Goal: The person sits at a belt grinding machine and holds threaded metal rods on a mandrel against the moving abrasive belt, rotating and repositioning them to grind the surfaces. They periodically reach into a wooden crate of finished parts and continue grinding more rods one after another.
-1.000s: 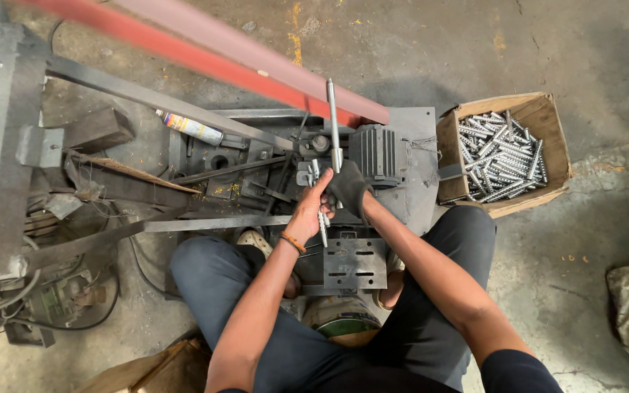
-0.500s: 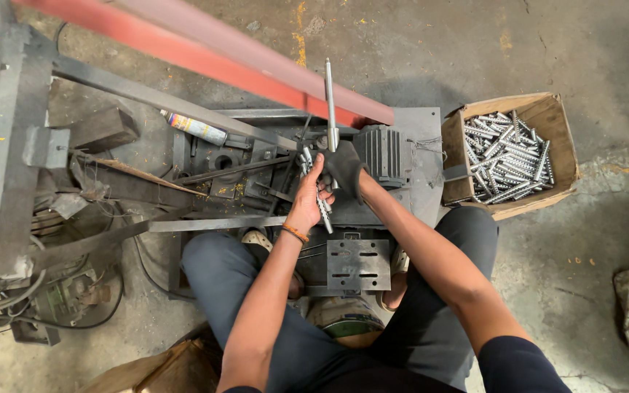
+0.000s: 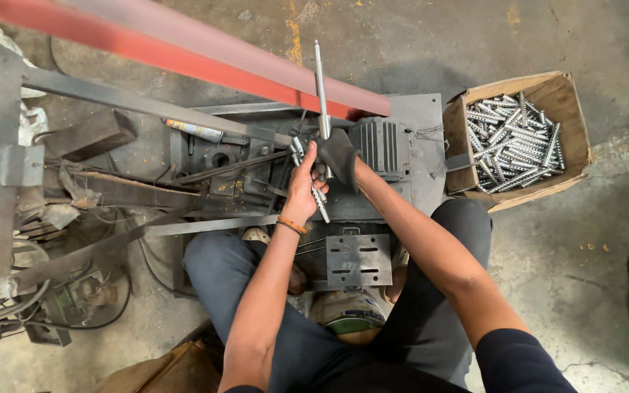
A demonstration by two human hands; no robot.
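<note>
Two hands meet over a grimy machine [image 3: 256, 160] at frame centre, beneath a long red beam [image 3: 183, 62] crossing the upper left. Cardboard box [image 3: 547, 87] at upper right, filled with metal pins [image 3: 511, 142]. Right hand [image 3: 338, 156], wearing a dark glove, is closed round an upright steel rod [image 3: 320, 80] at centre top. Left hand [image 3: 303, 185], bare, clutches a bundle of short pins [image 3: 319, 202] just beside it.
</note>
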